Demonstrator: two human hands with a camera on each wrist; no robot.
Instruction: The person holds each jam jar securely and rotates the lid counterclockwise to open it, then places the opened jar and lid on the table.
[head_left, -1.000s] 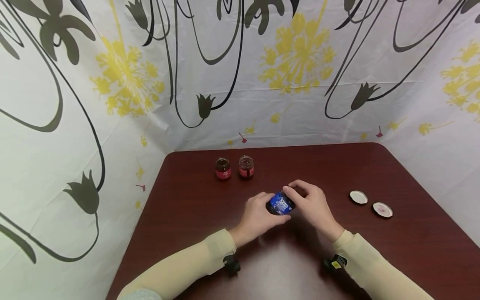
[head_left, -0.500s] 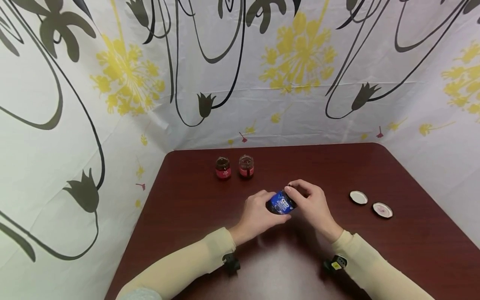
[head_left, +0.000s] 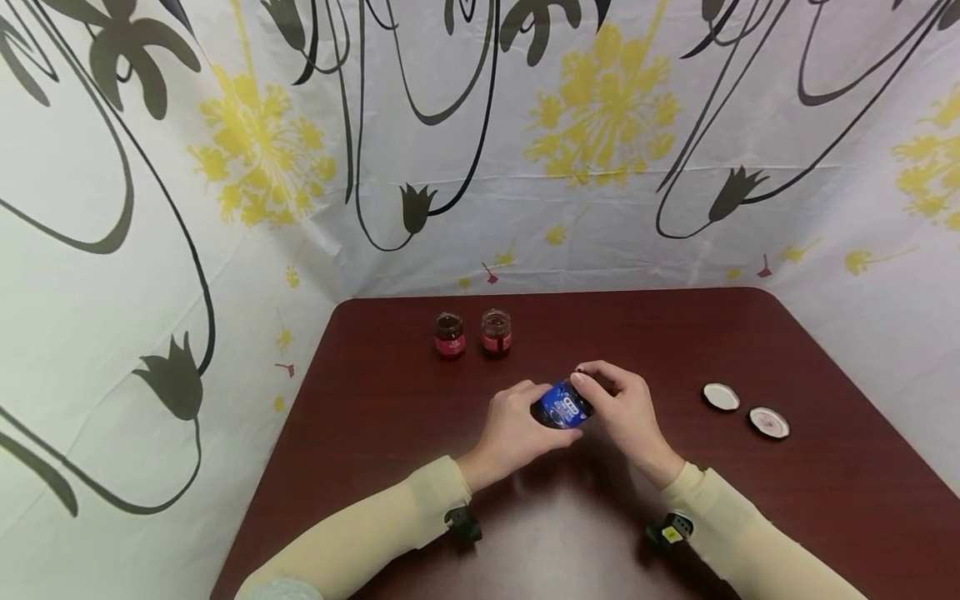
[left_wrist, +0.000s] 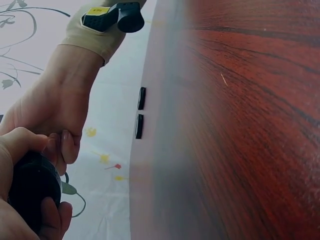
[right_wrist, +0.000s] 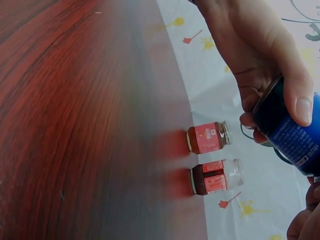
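A small jar (head_left: 564, 407) with a blue label is held tilted above the table, its upper end leaning right. My left hand (head_left: 516, 432) grips its body, thumb along the near side. At the jar's upper end, the thumb and curled fingers of my right hand (head_left: 624, 413) hold on; they cover the top, so a lid there is hardly visible. In the left wrist view the dark bottom of the jar (left_wrist: 32, 187) shows between the left fingers. The right wrist view shows the left thumb pressed on the blue label (right_wrist: 297, 142).
Two uncapped jars with red labels, a darker one (head_left: 450, 340) and a clearer one (head_left: 497, 337), stand at the back of the brown table (head_left: 390, 400). Two round lids (head_left: 722, 397) lie white side up at the right. A patterned cloth (head_left: 600, 233) surrounds the table.
The view has shifted very slightly. Both hands keep their grip on the blue-labelled jar with almost no visible movement.
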